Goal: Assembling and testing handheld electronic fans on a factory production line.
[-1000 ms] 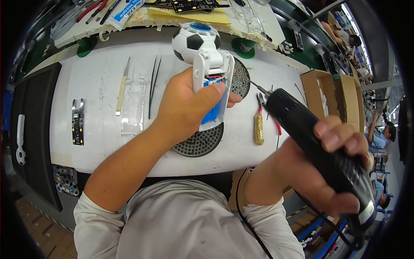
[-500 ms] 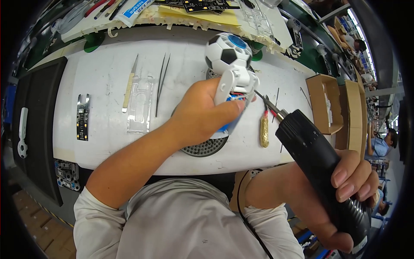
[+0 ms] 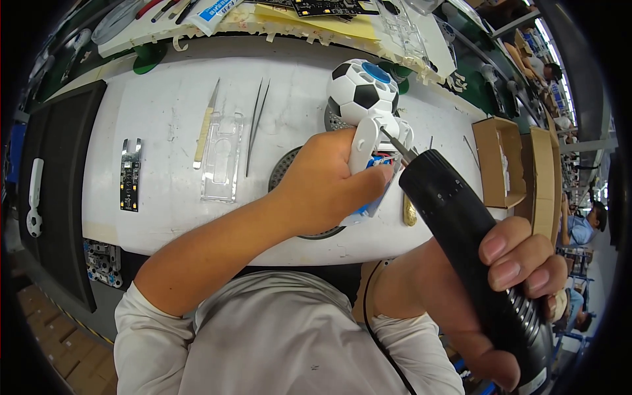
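Note:
My left hand [image 3: 336,174] grips the white handle of a device with a soccer-ball head [image 3: 364,92], black and white with a blue disc on top. The handle is uncovered, and a blue part with red wires [image 3: 378,162] shows beside my thumb. In my right hand [image 3: 520,263] is a black electric screwdriver [image 3: 454,197], fingers wrapped round its body. Its bit [image 3: 395,141] points into the white joint below the ball; whether it touches a screw, I cannot tell. A black cord hangs near my right arm.
On the white table lie a circuit board [image 3: 130,175], a clear plastic tray [image 3: 222,158], a craft knife [image 3: 206,125] and tweezers [image 3: 257,128]. Round perforated discs [image 3: 283,172] sit under my left hand. A black tray [image 3: 62,197] stands left, open cardboard boxes [image 3: 500,161] right.
The screwdriver has moved left and its bit now reaches the joint below the ball. My left hand and the soccer-ball device have shifted slightly right and down in the picture.

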A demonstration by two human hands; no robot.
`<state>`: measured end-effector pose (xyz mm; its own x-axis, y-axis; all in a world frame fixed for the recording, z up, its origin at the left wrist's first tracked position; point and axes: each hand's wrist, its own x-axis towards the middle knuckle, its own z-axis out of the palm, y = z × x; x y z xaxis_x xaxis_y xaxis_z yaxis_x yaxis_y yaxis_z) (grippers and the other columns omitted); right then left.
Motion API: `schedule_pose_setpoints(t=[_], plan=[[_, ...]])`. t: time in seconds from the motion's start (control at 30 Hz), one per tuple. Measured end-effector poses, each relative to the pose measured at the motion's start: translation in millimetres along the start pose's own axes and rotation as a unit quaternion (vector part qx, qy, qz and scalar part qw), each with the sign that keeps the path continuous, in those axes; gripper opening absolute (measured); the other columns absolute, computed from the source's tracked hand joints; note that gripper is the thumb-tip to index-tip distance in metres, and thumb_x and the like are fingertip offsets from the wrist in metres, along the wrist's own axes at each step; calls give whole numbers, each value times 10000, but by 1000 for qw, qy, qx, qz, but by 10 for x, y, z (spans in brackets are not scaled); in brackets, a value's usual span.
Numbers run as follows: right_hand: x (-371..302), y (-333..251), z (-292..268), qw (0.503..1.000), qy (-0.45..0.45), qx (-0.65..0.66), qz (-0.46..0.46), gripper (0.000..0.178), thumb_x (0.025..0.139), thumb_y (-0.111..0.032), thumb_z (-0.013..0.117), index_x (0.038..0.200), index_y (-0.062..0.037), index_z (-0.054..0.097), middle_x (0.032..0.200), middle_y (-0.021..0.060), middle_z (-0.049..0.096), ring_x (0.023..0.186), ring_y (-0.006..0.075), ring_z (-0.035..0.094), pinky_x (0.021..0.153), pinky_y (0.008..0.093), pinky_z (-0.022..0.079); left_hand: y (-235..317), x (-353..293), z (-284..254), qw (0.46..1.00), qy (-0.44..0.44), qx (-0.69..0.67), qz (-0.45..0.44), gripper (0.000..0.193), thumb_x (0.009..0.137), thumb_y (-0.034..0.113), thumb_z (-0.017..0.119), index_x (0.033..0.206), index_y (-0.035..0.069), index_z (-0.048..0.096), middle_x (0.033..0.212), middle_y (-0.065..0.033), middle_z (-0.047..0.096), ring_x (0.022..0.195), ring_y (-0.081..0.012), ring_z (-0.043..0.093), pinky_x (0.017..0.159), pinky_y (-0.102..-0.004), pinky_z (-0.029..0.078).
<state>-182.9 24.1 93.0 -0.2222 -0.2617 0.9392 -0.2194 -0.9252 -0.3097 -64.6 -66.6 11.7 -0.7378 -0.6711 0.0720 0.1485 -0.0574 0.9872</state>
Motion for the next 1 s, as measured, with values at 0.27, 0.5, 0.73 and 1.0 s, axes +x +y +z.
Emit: schedule_pose_setpoints(t=[0.27, 0.5, 0.73, 1.0], plan=[[40, -131, -146, 995, 41, 89, 33, 692, 640, -568, 796, 955, -53, 459, 897, 49, 467, 713, 162, 540, 658, 285, 435, 0, 6, -33, 1000, -4, 8, 10, 365, 902, 256, 564, 1139, -20, 577, 979, -94, 661, 893, -149, 629, 783, -303, 509], [22, -78, -106, 994, 96, 15, 40, 719, 679, -654, 712, 952, -38, 465, 846, 73, 484, 696, 188, 554, 650, 315, 462, 91, 38, -60, 971, 78, -225, 10, 336, 873, 206, 563, 1089, -51, 585, 980, -120, 643, 886, -207, 653, 771, -327, 518], [-93, 248, -262, 990, 51, 38, 126, 795, 714, -759, 578, 979, -13, 504, 885, 98, 504, 752, 223, 572, 660, 356, 483, 3, 82, -88, 975, 32, -203, 79, 381, 864, 203, 572, 1135, -64, 574, 1068, -164, 619, 983, -227, 635, 852, -344, 504], [-129, 358, -955, 946, 290, -127, 74, 675, 822, -639, 575, 992, 8, 488, 831, 132, 554, 695, 211, 579, 643, 329, 506, 104, 120, -205, 964, 84, -246, 58, 356, 849, 195, 592, 1099, -59, 575, 1091, -165, 636, 877, -200, 658, 761, -322, 534]])
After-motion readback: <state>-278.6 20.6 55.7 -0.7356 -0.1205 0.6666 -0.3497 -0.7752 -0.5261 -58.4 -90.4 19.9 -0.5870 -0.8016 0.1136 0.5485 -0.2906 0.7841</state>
